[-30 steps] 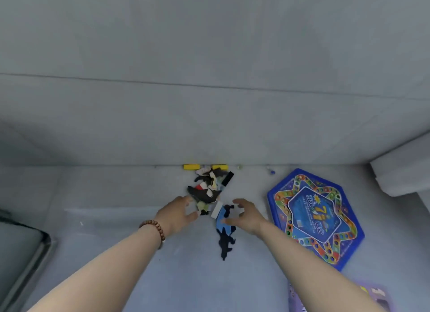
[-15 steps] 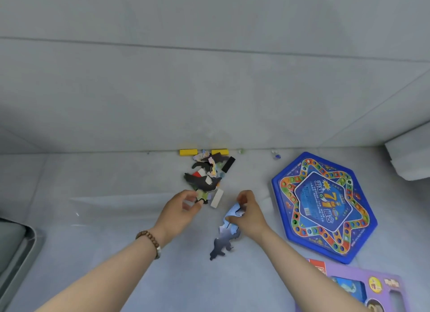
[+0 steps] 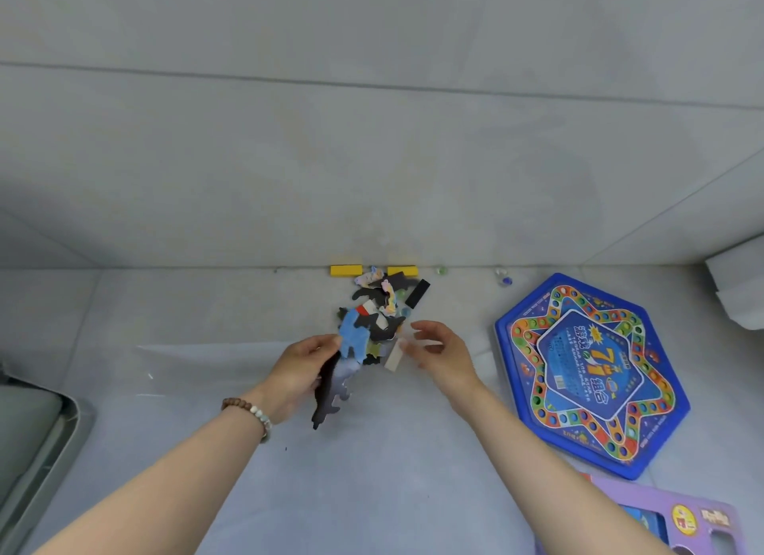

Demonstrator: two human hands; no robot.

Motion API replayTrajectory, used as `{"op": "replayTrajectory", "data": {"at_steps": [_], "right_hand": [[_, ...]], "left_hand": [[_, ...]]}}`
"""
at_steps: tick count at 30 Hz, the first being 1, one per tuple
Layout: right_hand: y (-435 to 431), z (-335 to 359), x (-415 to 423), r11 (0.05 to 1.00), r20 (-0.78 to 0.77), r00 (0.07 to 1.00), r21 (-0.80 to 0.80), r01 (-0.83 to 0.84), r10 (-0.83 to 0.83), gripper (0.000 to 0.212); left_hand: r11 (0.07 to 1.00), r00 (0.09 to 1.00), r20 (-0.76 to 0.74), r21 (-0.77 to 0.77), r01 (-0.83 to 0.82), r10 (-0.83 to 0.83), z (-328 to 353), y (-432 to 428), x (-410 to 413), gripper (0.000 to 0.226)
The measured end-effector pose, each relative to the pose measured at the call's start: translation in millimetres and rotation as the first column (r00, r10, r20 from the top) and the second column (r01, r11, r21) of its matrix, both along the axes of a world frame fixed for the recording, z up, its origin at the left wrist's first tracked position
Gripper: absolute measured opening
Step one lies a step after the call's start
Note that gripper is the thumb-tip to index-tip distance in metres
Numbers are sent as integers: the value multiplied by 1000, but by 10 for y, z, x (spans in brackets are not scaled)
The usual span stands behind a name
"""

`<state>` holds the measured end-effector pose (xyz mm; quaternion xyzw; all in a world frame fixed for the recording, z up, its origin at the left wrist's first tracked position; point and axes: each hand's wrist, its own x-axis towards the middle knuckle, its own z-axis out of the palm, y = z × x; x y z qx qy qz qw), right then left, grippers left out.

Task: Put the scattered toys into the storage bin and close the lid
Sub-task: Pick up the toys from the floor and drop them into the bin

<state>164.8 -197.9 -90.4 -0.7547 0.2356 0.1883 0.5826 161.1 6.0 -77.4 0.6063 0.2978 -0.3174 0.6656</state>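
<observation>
The left hand (image 3: 297,372) now holds two flat puzzle bits: a blue piece (image 3: 353,339) pinched at the fingertips and a long dark piece (image 3: 330,393) hanging down under it. Half a second ago the long piece was in the right hand, so it has been passed across. The right hand (image 3: 442,352) is now free, with its fingers loose and spread and nothing in them. It hovers just beside a white block (image 3: 392,356) at the near edge of the pile (image 3: 380,306). This looks like a good plan: one hand keeps the stack and the other hand picks up more. The white block seems the next thing to grab. The held pieces are thin and floppy, so they could slip if the stack gets too big. Past the pile, by the wall, lie two yellow blocks (image 3: 345,270), a black block (image 3: 417,293) and some marbles (image 3: 505,280). To the right sits a big blue board game (image 3: 591,372), and near it a purple box (image 3: 678,525). At the far left edge is a grey rim that may be the bin (image 3: 62,430), well apart from the hands. I cannot tell if its lid is on. No toy shows inside it yet, so most of the job is still to do.
</observation>
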Motion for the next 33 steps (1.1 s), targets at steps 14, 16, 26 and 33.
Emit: {"op": "replayTrajectory", "data": {"at_steps": [14, 16, 26, 33], "right_hand": [[279, -153, -142, 995, 77, 997, -95, 13, -6, 33], [334, -36, -89, 994, 46, 994, 49, 93, -95, 23], [315, 31, 120, 922, -157, 912, 24, 387, -379, 23], [345, -90, 209, 883, -237, 859, 11, 469, -454, 25]], "left_hand": [[980, 993, -107, -188, -69, 50, -145, 205, -114, 27], [972, 986, -159, -219, -80, 45, -167, 220, -96, 29], [991, 994, -86, -113, -77, 67, -209, 185, 0, 30], [984, 986, 47, 78, -163, 160, -361, 148, 198, 31]]}}
